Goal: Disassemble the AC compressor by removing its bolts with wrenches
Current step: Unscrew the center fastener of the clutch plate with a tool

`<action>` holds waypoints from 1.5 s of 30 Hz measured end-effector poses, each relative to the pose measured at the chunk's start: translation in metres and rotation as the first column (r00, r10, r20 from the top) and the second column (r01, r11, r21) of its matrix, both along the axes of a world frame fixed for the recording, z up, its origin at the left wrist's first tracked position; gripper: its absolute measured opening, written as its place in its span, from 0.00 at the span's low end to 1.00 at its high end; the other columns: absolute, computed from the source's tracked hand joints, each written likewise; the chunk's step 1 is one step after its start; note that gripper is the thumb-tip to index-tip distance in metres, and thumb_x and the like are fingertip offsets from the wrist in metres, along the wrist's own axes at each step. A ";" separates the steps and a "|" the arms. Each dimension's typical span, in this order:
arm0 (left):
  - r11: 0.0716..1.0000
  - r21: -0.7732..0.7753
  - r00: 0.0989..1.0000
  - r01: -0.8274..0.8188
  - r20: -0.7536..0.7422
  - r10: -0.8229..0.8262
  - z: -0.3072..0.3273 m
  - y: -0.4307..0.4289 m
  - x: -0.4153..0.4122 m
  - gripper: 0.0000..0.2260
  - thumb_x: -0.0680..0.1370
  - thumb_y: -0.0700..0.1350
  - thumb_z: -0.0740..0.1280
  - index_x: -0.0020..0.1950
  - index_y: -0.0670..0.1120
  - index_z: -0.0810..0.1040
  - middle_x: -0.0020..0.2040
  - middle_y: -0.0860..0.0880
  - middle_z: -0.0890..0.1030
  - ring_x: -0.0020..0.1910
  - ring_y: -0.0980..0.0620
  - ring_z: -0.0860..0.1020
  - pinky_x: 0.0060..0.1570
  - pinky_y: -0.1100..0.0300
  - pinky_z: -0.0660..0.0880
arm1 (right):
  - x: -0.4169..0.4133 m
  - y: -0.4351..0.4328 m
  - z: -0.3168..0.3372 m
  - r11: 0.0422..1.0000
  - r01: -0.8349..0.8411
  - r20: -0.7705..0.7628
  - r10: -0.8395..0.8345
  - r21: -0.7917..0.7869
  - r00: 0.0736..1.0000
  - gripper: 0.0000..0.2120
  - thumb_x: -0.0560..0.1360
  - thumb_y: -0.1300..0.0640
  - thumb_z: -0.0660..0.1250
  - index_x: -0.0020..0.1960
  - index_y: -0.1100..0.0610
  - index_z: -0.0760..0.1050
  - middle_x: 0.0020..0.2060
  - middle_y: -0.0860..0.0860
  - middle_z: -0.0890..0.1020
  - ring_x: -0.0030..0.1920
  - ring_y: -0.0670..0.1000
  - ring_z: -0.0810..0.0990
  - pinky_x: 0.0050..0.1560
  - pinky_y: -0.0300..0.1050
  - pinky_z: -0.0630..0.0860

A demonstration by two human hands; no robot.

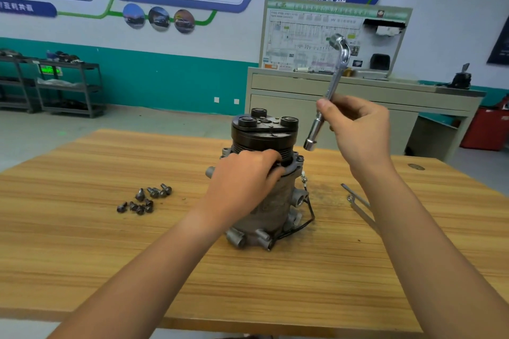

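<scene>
The grey AC compressor (272,206) stands upright in the middle of the wooden table (192,270), its black pulley (264,129) on top. My left hand (243,176) grips the compressor just below the pulley, fingers curled round its near side. My right hand (358,129) holds a chrome L-shaped socket wrench (329,91) by its shaft, up in the air to the right of the pulley. The wrench's lower socket end hangs beside the pulley and touches nothing. Several removed bolts (144,198) lie loose on the table to the left.
Two flat wrenches (358,206) lie on the table to the right of the compressor, partly under my right forearm. Beyond the table stand a grey cabinet with a wiring display board (330,38), metal shelves (63,85) at far left and a red bin (487,129) at far right.
</scene>
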State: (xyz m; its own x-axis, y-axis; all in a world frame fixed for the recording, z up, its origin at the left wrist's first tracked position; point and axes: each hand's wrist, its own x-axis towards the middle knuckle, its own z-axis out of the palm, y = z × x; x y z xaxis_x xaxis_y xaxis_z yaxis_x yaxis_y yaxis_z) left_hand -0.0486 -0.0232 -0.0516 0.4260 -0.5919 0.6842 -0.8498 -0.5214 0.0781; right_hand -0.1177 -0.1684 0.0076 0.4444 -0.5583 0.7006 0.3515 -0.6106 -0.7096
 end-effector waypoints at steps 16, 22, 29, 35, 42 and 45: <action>0.865 -0.398 0.896 -0.305 -0.427 0.120 -0.045 0.143 0.053 0.05 0.74 0.42 0.71 0.46 0.48 0.76 0.37 0.58 0.78 0.34 0.68 0.76 0.30 0.76 0.69 | 0.023 -0.017 -0.019 0.986 0.027 -0.053 -0.018 0.167 0.998 0.06 0.72 0.59 0.70 0.49 0.56 0.80 0.37 0.50 0.82 0.43 0.51 0.83 0.51 0.49 0.79; 0.817 -0.076 0.685 -0.572 -0.592 0.425 -0.126 0.233 0.095 0.13 0.70 0.45 0.76 0.37 0.56 0.72 0.36 0.54 0.80 0.35 0.54 0.77 0.36 0.55 0.75 | 0.028 -0.014 -0.023 0.983 0.002 -0.068 0.010 0.181 0.998 0.09 0.72 0.59 0.70 0.51 0.60 0.80 0.39 0.52 0.82 0.44 0.53 0.82 0.51 0.51 0.79; 0.875 0.024 0.754 -0.484 -0.495 0.431 -0.115 0.219 0.088 0.09 0.69 0.49 0.75 0.39 0.56 0.75 0.36 0.59 0.78 0.34 0.59 0.74 0.31 0.61 0.68 | 0.024 -0.011 -0.020 0.998 0.056 -0.175 -0.059 -0.023 0.983 0.11 0.73 0.57 0.69 0.53 0.60 0.79 0.41 0.53 0.82 0.45 0.52 0.82 0.52 0.50 0.78; 0.891 -0.009 0.700 -0.455 -0.621 0.351 -0.095 0.195 0.107 0.08 0.70 0.40 0.75 0.41 0.47 0.77 0.39 0.49 0.79 0.35 0.52 0.73 0.35 0.58 0.66 | 0.013 -0.016 -0.019 0.985 0.075 -0.225 -0.110 -0.156 0.968 0.02 0.74 0.57 0.67 0.45 0.54 0.76 0.37 0.53 0.81 0.42 0.54 0.81 0.49 0.55 0.78; 0.887 0.037 0.700 -0.460 -0.599 0.388 -0.102 0.174 0.113 0.10 0.68 0.44 0.77 0.37 0.51 0.75 0.44 0.48 0.78 0.40 0.49 0.73 0.40 0.57 0.64 | 0.019 -0.019 -0.008 0.972 -0.008 -0.301 -0.064 -0.233 0.952 0.02 0.73 0.57 0.69 0.44 0.52 0.76 0.38 0.53 0.82 0.42 0.53 0.81 0.50 0.55 0.78; 0.876 0.053 0.707 -0.480 -0.567 0.422 -0.103 0.167 0.115 0.10 0.68 0.46 0.77 0.38 0.49 0.76 0.46 0.46 0.76 0.43 0.47 0.73 0.42 0.56 0.66 | 0.021 -0.022 -0.005 0.975 -0.029 -0.334 -0.047 -0.220 0.941 0.03 0.73 0.57 0.69 0.42 0.52 0.75 0.37 0.52 0.82 0.41 0.52 0.82 0.50 0.54 0.79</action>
